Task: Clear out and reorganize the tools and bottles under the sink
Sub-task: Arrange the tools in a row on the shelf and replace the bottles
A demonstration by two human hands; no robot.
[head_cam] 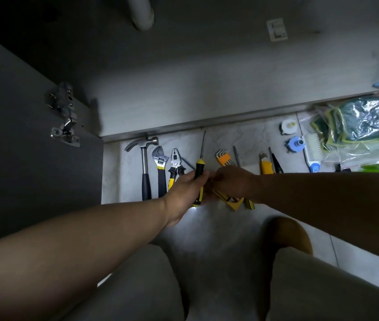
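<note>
Tools lie in a row on the tiled floor in front of the sink cabinet: a hammer (145, 163), an adjustable wrench (160, 170), pliers (175, 167), a set of hex keys (222, 156) and a yellow utility knife (266, 166). My left hand (187, 188) grips the black-and-yellow handle of a screwdriver (199, 167), its shaft pointing toward the cabinet. My right hand (232, 181) touches the left hand's fingers beside the handle and covers a yellow tool (234, 202) on the floor. What the right hand holds is hidden.
The cabinet floor (207, 93) lies beyond the row, with a white drain pipe (142, 15) at the back. The open door with hinges (64, 117) stands at left. A bag of scouring pads (357, 126), a white brush (312, 149) and two round fittings sit at right.
</note>
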